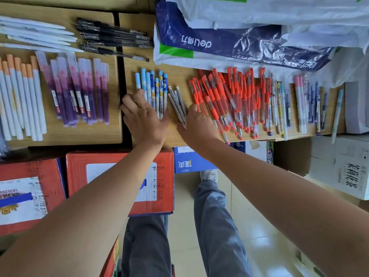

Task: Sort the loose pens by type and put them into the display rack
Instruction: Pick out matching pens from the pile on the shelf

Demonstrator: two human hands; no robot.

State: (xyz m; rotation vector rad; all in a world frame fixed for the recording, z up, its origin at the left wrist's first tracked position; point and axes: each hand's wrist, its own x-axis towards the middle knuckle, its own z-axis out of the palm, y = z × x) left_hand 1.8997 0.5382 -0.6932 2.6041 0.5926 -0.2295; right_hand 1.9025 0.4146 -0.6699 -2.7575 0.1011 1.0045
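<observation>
Several blue pens (157, 86) under flat left hand (144, 118) — right hand (197, 124) on grey pens (176, 98), grip unclear

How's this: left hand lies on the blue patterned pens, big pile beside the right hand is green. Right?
No: the head view shows the big pile beside the right hand is red, not green. The left hand does lie on the blue patterned pens.

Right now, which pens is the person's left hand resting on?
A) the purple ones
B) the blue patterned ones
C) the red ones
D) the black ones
B: the left hand lies with straight fingers on the lower ends of the blue patterned pens, while the red pens lie on the far side of the right hand.
</observation>
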